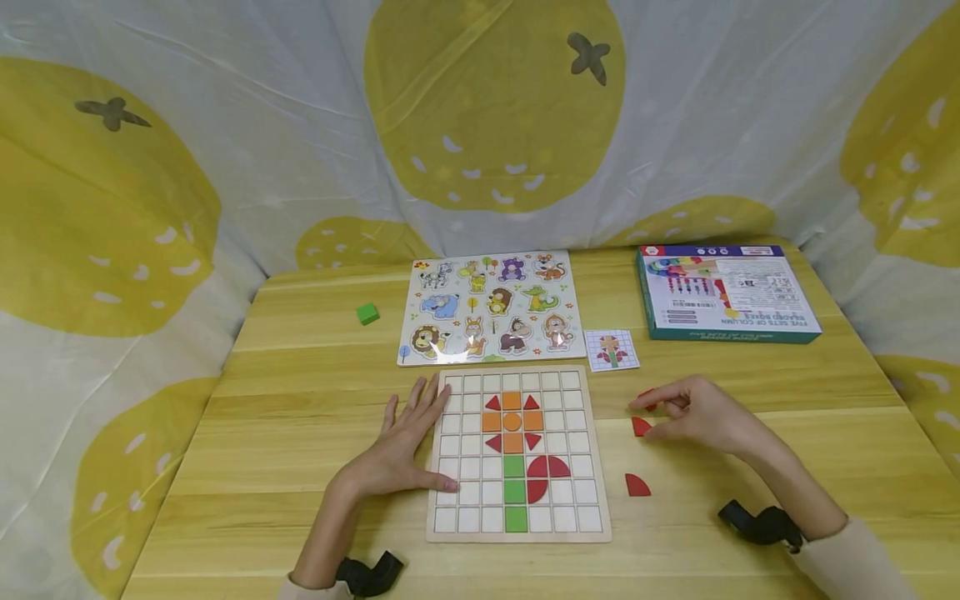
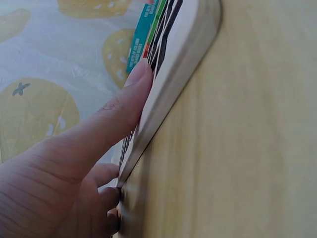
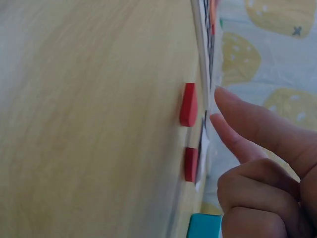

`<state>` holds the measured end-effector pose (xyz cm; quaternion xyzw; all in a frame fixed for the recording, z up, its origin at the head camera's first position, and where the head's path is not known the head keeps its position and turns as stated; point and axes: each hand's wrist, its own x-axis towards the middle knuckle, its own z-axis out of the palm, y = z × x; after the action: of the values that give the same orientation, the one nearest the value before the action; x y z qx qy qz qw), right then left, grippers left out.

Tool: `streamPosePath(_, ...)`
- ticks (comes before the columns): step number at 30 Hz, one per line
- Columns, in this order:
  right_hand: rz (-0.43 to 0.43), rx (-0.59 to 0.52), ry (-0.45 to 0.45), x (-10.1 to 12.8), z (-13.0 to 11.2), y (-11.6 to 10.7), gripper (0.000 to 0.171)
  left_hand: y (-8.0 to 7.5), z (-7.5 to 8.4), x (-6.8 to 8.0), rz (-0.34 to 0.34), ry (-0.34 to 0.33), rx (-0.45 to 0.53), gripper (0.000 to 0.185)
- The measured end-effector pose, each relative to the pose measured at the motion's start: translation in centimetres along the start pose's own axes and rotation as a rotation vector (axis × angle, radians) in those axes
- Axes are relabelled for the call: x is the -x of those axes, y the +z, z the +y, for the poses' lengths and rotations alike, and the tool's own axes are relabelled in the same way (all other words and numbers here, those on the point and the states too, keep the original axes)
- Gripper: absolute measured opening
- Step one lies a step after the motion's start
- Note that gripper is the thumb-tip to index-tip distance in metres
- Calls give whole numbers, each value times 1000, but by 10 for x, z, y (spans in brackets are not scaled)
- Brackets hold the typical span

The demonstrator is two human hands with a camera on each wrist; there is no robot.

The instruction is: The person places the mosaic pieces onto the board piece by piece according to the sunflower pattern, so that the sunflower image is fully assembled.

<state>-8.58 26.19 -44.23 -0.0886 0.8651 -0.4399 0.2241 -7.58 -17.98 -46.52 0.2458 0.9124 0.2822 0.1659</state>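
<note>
Wooden table [image 1: 300,400] inside a tent of lemon-print cloth [image 1: 150,192]. The right hand [image 1: 701,412] hovers right of the grid board [image 1: 517,533], index and thumb stretched out, other fingers curled, nothing actually gripped. Its fingertips sit just beside two red pieces: one at the tips [image 1: 648,395] and a red wedge [image 1: 641,427] just near of it (the wrist view shows both lying flat, apart from the fingers). A third red quarter-circle [image 1: 637,485] lies nearer, between hand and board. So the pieces are left of the right hand, and that hand is far closer. The left hand [image 1: 405,446] lies flat and spread on the board's left edge, steadying it. Farther off: animal puzzle [image 1: 491,307], pattern card [image 1: 611,348], green cube [image 1: 367,313], toy box [image 1: 723,292].
</note>
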Motion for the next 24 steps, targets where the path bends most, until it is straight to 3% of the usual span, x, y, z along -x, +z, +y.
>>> streamPosePath(6,-26,40,31,-6,2,3,29,0,-2,1,2,5,3,129)
streamPosePath(13,-53,11,22,-15,0,12,26,1,-2,1,0,6,-9,128)
streamPosePath(24,-35,-1,40,-15,0,11,25,0,-2,0,1,6,-11,128)
